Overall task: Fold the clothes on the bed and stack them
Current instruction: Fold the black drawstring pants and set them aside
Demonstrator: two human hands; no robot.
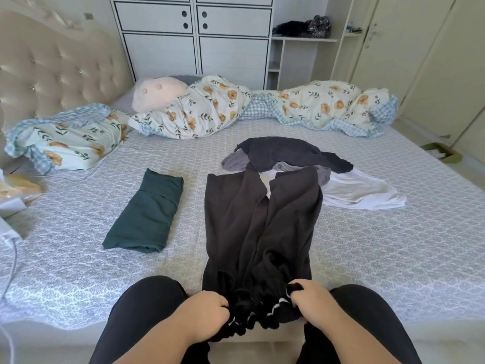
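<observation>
Clothes: one green garment [144, 212] lies folded on the bed [393, 245]. Both hands' fingers clamp the dark trousers [262, 227] waistband; an unfolded heap [301, 164] waits behind, so most folding remains.

A matt black cloth garment [262, 227] lies soft and creased, its gathered near edge bunched in thick ruffles. To the left, a folded dark green cloth [145, 216] looks smooth and matt. The bed sheet [380, 245] is a quilted, patterned fabric. At the far left, the headboard [52, 74] is tufted, with a slight sheen. The far cabinet [194, 35] has smooth, painted-looking panels.
</observation>
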